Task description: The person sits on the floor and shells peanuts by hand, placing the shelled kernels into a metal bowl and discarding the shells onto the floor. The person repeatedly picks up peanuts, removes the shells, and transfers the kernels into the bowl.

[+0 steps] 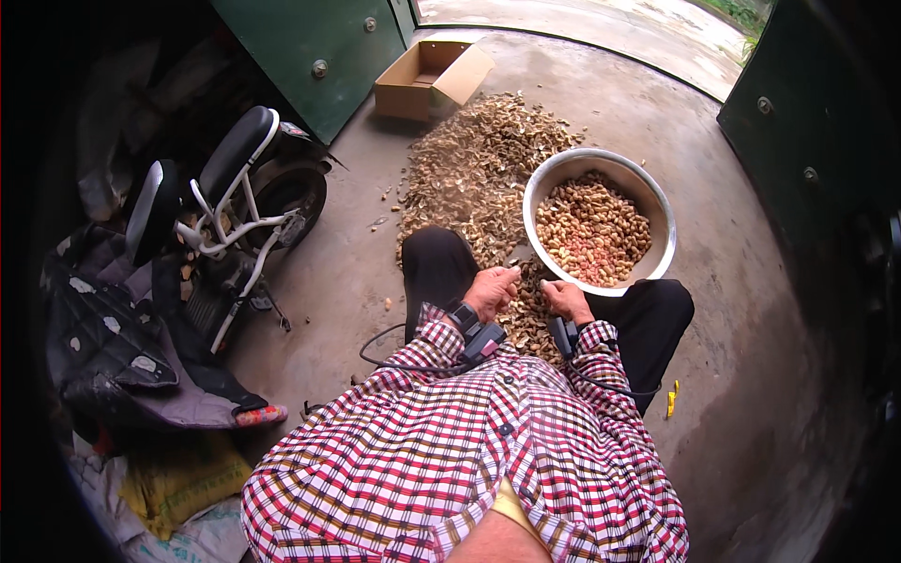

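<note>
Head view: left hand [493, 293] and right hand [568, 301] curl closed near a round metal basin [662, 223] of knobbly peanuts [589, 227].

From the wearer's head, my left fisheye looks steeply down over the checked shirt [394, 460] onto the left hand [491, 292] and right hand [568, 300] close below, its top edge catching the doorway [601, 21].

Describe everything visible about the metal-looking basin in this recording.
The basin is round, wide-rimmed and silvery. It stands upright on the floor beyond the right knee, its left side beside the shell heap. Inside lie unshelled peanuts, with reddish kernels toward the near side. The right hand is close to its near rim; whether they touch is unclear.
</note>
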`<state>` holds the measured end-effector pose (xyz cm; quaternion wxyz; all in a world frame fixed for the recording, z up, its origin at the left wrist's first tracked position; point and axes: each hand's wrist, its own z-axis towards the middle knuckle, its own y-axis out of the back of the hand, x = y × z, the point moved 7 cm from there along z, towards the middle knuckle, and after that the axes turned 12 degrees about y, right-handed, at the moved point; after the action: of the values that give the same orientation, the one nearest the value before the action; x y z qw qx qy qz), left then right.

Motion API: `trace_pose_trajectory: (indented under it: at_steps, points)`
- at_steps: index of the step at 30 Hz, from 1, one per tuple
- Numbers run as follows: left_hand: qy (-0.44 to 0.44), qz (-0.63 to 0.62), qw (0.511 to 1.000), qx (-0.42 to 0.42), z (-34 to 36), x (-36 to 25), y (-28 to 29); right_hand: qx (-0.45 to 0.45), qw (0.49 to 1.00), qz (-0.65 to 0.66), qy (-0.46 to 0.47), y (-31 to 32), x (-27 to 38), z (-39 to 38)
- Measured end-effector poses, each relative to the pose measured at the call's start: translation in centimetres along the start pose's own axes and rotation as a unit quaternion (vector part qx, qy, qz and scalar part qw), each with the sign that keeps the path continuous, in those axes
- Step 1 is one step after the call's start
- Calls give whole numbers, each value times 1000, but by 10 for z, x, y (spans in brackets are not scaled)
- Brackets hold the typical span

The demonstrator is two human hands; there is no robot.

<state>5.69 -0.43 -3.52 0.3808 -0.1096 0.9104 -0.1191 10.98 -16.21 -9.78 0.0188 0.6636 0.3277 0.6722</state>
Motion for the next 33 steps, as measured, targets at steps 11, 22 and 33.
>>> trace_pose_trajectory:
  at_steps: [11,22,33]
  points:
    - [-64,437,876,191,-73,-56,-49,111,980,-165,-1,13,1,6]
    - [-144,175,934,274,-83,-147,-76,-118,982,99,-108,101,-120,66]
    - [-85,-235,922,295,1,-193,-41,37,963,-246,-102,54,-62,89]
